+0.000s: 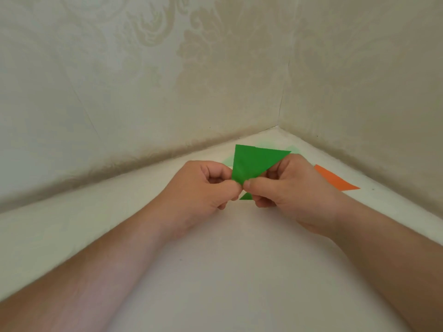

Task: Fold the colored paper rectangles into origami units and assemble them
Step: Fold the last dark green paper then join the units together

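**Green unit pinched at its low corner, point running up and right**

I hold the green paper (251, 164) just above centre of the frame, off the white tabletop (227, 271), with both hands meeting at its lower corner. My left hand (203, 185) pinches that corner from the left, thumb tip on the front face and fingers curled behind. My right hand (287, 188) pinches it from the right, thumb pressed beside the left thumb, so the two thumbs nearly touch. A small green tip shows below them.

From my fingers the folded piece spreads upward, and its long edge runs toward a sharp point at the upper right, over my right knuckles. I judge the next crease turns on that point, and my right hand is nearer to it.

An orange paper (335, 180) lies flat at the right of the frame, well apart.
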Motion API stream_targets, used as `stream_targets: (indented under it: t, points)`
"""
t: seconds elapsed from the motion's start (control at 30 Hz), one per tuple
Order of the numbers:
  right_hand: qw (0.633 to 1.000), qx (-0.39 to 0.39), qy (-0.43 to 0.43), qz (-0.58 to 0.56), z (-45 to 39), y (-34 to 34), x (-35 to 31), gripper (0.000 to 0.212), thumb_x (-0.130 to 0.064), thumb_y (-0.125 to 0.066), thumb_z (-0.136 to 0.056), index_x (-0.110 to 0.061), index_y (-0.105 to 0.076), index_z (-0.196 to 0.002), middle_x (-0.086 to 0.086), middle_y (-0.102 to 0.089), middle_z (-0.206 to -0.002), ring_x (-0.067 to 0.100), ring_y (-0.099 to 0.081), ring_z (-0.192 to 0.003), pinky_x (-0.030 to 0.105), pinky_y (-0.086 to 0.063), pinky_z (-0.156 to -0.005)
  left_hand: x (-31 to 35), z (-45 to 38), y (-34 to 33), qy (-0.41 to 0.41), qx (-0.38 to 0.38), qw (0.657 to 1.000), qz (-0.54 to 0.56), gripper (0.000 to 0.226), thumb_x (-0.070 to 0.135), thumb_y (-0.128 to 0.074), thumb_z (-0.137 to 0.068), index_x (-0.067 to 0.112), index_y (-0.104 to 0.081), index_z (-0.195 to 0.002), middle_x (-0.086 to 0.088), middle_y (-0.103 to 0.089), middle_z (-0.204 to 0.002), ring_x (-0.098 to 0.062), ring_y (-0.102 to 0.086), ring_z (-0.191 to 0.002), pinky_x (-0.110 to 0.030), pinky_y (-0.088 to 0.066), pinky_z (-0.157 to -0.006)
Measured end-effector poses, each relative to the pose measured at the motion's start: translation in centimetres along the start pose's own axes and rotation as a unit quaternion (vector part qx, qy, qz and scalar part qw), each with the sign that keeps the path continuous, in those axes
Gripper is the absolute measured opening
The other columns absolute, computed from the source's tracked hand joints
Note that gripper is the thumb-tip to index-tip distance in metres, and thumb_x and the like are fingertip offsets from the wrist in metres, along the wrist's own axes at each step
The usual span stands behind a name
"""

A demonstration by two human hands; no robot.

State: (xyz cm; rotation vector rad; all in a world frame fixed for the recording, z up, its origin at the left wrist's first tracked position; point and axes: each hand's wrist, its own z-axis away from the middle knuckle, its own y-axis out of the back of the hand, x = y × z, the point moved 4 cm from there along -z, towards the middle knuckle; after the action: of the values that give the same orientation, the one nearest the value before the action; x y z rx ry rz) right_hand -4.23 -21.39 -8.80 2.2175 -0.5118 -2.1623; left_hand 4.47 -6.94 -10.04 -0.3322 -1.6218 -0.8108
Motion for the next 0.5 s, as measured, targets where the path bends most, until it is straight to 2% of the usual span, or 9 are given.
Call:
stream_targets:
  t: [0.13,0.23,0.27,0.4,0.5]
  points:
    - [0.999,0.017,0.005,-0.027,-0.2,0.5,0.1,0.023,0.003,-0.065,-0.091,-0.009,-0.064,-0.071,0.007,-0.059,-0.062,0.018,-0.053,-0.059,0.033,-0.046,-0.062,-0.4,-0.2,0.2,0.017,0.008,1.000,0.012,0.021,0.025,-0.069,-0.072,0.005,-0.069,-0.076,-0.010,-0.056,-0.065,-0.020,-0.047,-0.065,-0.039,-0.038,-0.070]
    - [0.999,0.016,-0.010,-0.033,-0.1,0.3,0.2,0.018,0.003,-0.065,-0.090,-0.007,-0.065,-0.075,0.008,-0.060,-0.063,0.018,-0.055,-0.059,0.034,-0.049,-0.063,-0.1,-0.1,0.1,-0.001,-0.001,1.000,0.025,0.022,0.032,-0.073,-0.073,0.010,-0.073,-0.079,-0.026,-0.062,-0.078,-0.020,-0.049,-0.068,-0.039,-0.040,-0.071]
    - [0.999,0.016,-0.013,-0.030,-0.1,0.3,0.3,0.018,0.003,-0.065,-0.090,-0.007,-0.066,-0.075,0.008,-0.061,-0.063,0.018,-0.056,-0.059,0.035,-0.049,-0.064,0.0,0.0,0.1,-0.010,0.003,1.000,0.025,0.022,0.034,-0.076,-0.075,0.012,-0.075,-0.080,-0.026,-0.065,-0.081,-0.020,-0.051,-0.068,-0.038,-0.041,-0.071]
    - [0.998,0.043,-0.025,-0.038,-0.4,1.0,0.4,0.011,0.001,-0.061,-0.091,0.003,-0.066,-0.082,0.009,-0.062,-0.064,0.019,-0.056,-0.060,0.036,-0.050,-0.065,0.1,-0.2,0.7,-0.022,0.020,0.999,0.045,0.012,0.022,-0.085,-0.081,0.013,-0.077,-0.080,-0.001,-0.071,-0.070,-0.015,-0.053,-0.063,-0.031,-0.045,-0.066]
    - [0.998,0.033,-0.036,-0.044,-0.4,1.0,0.2,0.013,-0.001,-0.059,-0.093,0.000,-0.068,-0.084,0.010,-0.063,-0.064,0.020,-0.057,-0.061,0.034,-0.051,-0.064,0.1,-0.2,0.8,-0.018,0.016,0.998,0.053,0.012,0.020,-0.085,-0.082,0.011,-0.077,-0.081,0.000,-0.072,-0.070,-0.016,-0.052,-0.062,-0.032,-0.045,-0.066]
